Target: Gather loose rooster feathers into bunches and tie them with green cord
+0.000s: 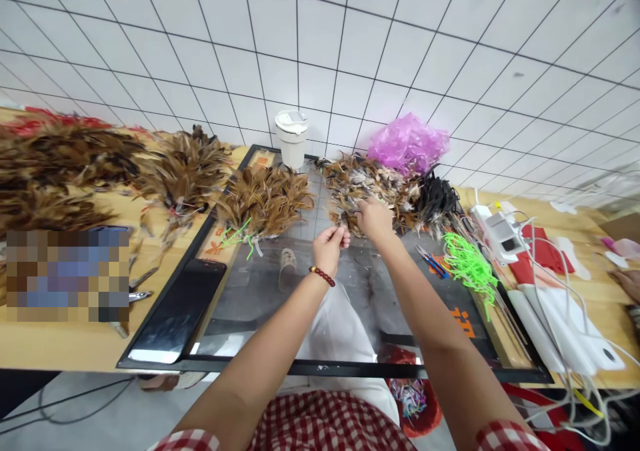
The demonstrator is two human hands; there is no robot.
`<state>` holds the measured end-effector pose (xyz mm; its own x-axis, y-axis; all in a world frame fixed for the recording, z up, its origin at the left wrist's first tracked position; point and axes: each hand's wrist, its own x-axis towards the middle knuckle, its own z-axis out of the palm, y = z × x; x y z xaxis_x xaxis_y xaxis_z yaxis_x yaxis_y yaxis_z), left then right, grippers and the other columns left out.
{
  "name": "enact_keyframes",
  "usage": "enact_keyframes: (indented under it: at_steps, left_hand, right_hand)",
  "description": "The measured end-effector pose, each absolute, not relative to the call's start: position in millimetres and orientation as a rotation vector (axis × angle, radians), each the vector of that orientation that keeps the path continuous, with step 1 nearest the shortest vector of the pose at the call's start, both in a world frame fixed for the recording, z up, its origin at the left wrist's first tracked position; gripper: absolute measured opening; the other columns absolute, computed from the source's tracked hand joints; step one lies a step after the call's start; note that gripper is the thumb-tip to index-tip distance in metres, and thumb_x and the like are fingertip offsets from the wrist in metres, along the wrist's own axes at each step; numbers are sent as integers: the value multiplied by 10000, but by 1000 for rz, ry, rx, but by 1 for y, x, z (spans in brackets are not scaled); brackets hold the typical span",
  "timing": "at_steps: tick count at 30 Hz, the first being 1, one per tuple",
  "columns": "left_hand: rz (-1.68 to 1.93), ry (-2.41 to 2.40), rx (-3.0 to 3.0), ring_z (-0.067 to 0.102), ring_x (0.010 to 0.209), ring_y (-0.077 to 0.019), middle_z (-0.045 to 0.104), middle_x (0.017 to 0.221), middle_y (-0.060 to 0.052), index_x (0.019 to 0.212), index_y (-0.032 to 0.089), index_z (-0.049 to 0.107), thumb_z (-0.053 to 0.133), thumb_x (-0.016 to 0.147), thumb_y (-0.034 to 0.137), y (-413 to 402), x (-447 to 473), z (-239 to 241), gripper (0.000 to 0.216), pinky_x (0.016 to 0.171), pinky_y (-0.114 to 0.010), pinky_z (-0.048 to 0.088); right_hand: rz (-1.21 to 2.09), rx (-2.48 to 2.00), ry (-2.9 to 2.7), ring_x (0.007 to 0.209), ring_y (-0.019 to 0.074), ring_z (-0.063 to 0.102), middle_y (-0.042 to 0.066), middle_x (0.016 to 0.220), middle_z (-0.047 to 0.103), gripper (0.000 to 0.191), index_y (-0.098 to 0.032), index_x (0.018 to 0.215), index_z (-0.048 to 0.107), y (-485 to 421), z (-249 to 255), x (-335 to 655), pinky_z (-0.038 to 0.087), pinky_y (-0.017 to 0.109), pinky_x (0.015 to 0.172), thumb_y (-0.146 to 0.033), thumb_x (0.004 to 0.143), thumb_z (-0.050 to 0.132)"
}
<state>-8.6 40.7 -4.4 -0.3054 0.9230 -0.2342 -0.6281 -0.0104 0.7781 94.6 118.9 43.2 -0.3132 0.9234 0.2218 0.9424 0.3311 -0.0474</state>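
Note:
My left hand (330, 246) is closed in a pinch above the glass work surface (260, 291), holding a small feather or two that I can barely make out. A red bead bracelet sits on its wrist. My right hand (374, 219) reaches into the loose pile of brown and mixed feathers (365, 184) at the back, fingers curled down into it. A bundle of brown feathers (265, 201) lies left of the hands, with green ties (237, 234) beside it.
Larger brown feather bundles (185, 168) fill the wooden table at left. A white lidded cup (291, 136) stands at the back, a pink plastic bag (407, 143) to its right. Black feathers (437, 201), green ties (470, 264), blue-handled scissors (431, 261), a glue gun (500, 234) and a black phone (183, 308) lie around.

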Motion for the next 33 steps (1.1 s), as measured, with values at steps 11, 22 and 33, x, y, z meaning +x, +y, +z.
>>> enact_keyframes:
  at_steps: [11, 22, 33]
  left_hand:
    - [1566, 972, 407, 572, 524, -75, 645, 606, -20, 740, 101, 682, 793, 593, 328, 39, -11, 0, 292, 520, -203, 454]
    - [1254, 965, 526, 649, 603, -132, 696, 694, -99, 724, 88, 683, 790, 645, 264, 35, -20, 7, 221, 595, -254, 523]
    - [1195, 1017, 649, 552, 455, -82, 643, 564, -57, 643, 81, 690, 754, 667, 179, 36, -19, 4, 120, 475, -209, 459]
  right_hand:
    - [422, -1386, -1971, 726, 177, 546, 50, 716, 612, 270, -179, 643, 664, 91, 35, 124, 399, 298, 699, -330, 830, 541]
    - [1268, -1121, -1102, 533, 114, 512, -16, 590, 610, 270, -188, 695, 648, 50, -1, 113, 397, 237, 507, -410, 599, 767]
    - [1226, -1070, -1098, 505, 78, 406, -55, 562, 523, 252, -184, 645, 601, 48, -8, 109, 328, 222, 498, -388, 636, 749]
